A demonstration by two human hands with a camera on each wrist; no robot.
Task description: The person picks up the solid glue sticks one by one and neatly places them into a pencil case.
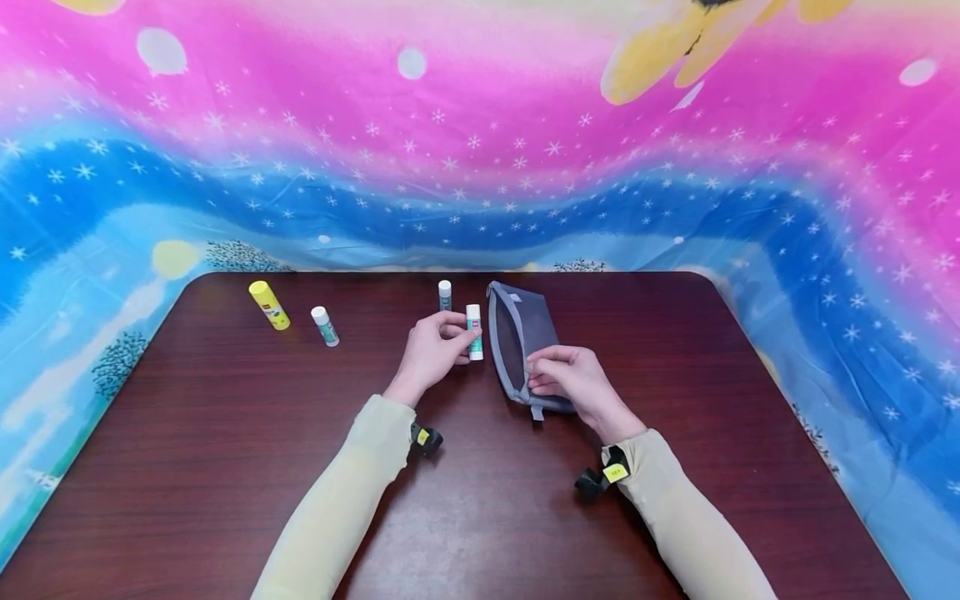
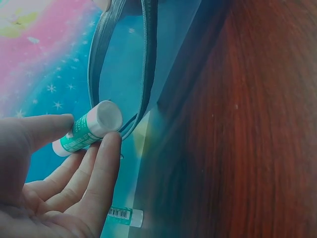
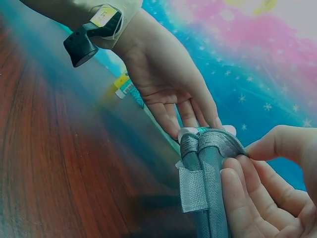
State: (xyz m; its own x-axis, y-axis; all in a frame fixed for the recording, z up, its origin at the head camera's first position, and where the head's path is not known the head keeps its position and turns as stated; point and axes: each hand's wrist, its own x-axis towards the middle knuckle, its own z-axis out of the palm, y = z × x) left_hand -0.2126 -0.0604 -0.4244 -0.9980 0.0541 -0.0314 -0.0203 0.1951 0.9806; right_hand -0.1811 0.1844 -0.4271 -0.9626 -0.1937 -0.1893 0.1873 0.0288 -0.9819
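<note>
Between thumb and fingers, my left hand pinches a white-capped glue stick with a green label, held upright just left of the pouch's mouth. In the left wrist view the glue stick overlaps the pouch's zipped rim. The grey zip pouch lies with its opening spread towards the left hand. My right hand pinches the near edge of that opening; in the right wrist view its thumb and index finger grip the pouch by the zipper edge, near a fabric tab.
Another white-capped glue stick stands behind the left hand. Farther left on the dark wooden table stand a small white-and-green glue stick and a larger yellow glue stick. A colourful cloth hangs around the table's back and sides.
</note>
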